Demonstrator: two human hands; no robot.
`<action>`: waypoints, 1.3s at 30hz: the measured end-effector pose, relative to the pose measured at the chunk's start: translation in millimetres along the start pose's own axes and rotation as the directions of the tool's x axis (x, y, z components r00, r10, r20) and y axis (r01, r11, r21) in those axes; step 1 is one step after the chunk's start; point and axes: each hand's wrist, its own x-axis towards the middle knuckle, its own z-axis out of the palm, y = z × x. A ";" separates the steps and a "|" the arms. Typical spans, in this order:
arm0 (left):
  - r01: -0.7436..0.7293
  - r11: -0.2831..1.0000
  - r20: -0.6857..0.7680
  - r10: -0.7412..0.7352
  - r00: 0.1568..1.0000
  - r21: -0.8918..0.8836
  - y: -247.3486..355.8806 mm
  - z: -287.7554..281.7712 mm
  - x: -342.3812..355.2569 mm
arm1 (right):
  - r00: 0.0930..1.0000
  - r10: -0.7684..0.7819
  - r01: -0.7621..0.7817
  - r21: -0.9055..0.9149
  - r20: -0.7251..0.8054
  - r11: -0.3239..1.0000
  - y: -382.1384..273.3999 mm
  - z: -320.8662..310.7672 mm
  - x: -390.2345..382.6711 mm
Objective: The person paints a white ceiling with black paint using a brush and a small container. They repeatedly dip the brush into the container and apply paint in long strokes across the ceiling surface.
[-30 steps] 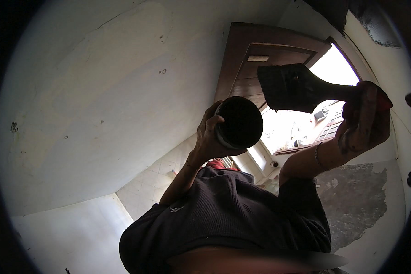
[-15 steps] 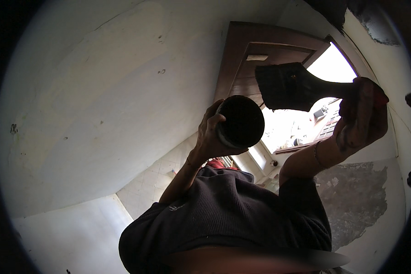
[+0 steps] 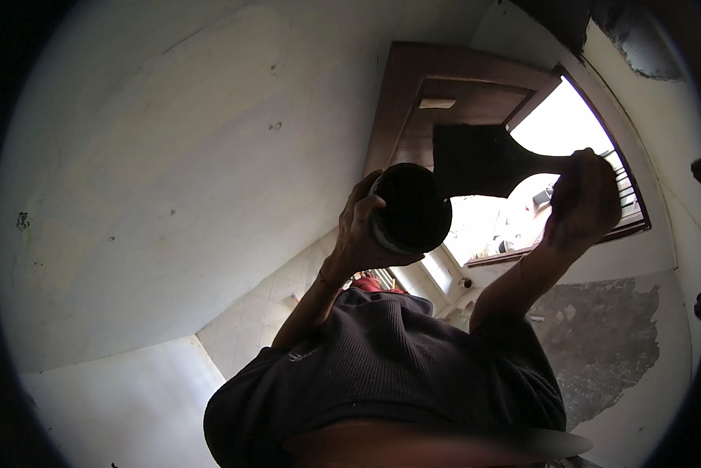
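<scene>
My left hand (image 3: 360, 228) is wrapped round a cylindrical pot (image 3: 407, 210), whose round mouth shows and whose contents are too dark to make out. A strip of its pale side is visible beside my thumb. My right hand (image 3: 588, 199) is closed around the handle of a wide flat paintbrush (image 3: 475, 161), dark against the bright doorway. The brush lies sideways, its broad bristle end pointing left. Its lower left corner overlaps the pot's rim in view; whether they touch I cannot tell.
A long pale wall (image 3: 155, 179) with small marks runs along the left. Beyond my hands stands a brown wooden door (image 3: 401, 93) beside a bright opening (image 3: 553, 117). A rough grey patch (image 3: 600, 343) covers part of the right wall. Tiled floor (image 3: 249, 308) shows below.
My right hand has moved left and slightly down with the paintbrush, bringing the bristles over the pot's rim in view. My left hand and the pot have hardly moved.
</scene>
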 end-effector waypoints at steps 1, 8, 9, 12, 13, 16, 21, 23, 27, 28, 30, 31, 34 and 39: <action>-0.001 1.000 0.002 0.001 1.000 0.009 -0.3 -0.9 1.0 | 0.976 0.216 -0.215 0.112 0.005 0.970 -5.1 2.6 -10.7; 0.021 0.999 0.005 -0.021 1.000 0.033 -5.2 -0.4 2.8 | 0.489 0.831 -0.812 0.487 0.265 0.322 -28.8 -16.4 -62.9; 0.013 1.000 0.006 -0.013 1.000 0.023 -5.9 0.8 2.8 | 0.469 0.847 -0.825 0.467 0.250 0.319 -31.6 -19.7 -65.1; 0.014 0.999 -0.004 -0.014 1.000 -0.029 -8.0 4.5 2.9 | 0.458 0.858 -0.839 0.432 0.233 0.330 -42.5 -26.0 -72.7; 0.018 0.999 -0.002 -0.018 1.000 -0.032 -8.3 4.8 2.8 | 0.474 0.853 -0.834 0.423 0.220 0.354 -46.8 -26.5 -76.5; 0.040 0.999 0.009 -0.040 0.999 -0.031 -7.9 4.7 2.7 | 0.508 0.813 -0.832 0.405 0.283 0.379 -55.6 -26.0 -87.5; 0.048 0.999 -0.002 -0.048 0.999 -0.013 -7.6 4.4 3.8 | 0.623 0.656 -0.775 0.445 0.426 0.448 -57.2 -26.6 -98.8; 0.053 0.999 0.000 -0.053 0.999 -0.003 -7.3 4.1 3.7 | 0.579 0.703 -0.806 0.416 0.412 0.421 -56.7 -28.3 -100.1; 0.052 0.999 0.004 -0.052 0.999 -0.010 -8.9 5.4 4.4 | 0.569 0.700 -0.821 0.343 0.431 0.456 -55.6 -31.0 -99.4; 0.049 0.999 0.006 -0.049 0.999 -0.010 -9.2 5.1 4.4 | 0.569 0.672 -0.822 0.359 0.474 0.443 -54.7 -30.9 -98.8; 0.056 0.998 0.003 -0.056 0.998 -0.010 -8.2 3.9 2.9 | 0.535 0.655 -0.845 0.334 0.533 0.418 -52.1 -30.7 -98.0; 0.061 0.998 0.016 -0.061 0.998 0.000 -8.2 3.7 2.7 | 0.490 0.694 -0.871 0.331 0.527 0.363 -50.2 -29.8 -97.7; 0.070 0.998 0.021 -0.070 0.997 0.000 -8.3 4.2 3.1 | 0.381 0.779 -0.911 0.349 0.499 0.222 -42.7 -27.9 -98.3; 0.065 0.998 0.001 -0.065 0.998 -0.006 -10.0 8.3 6.2 | 0.250 0.752 -0.937 0.349 0.610 0.028 -32.3 -31.9 -105.9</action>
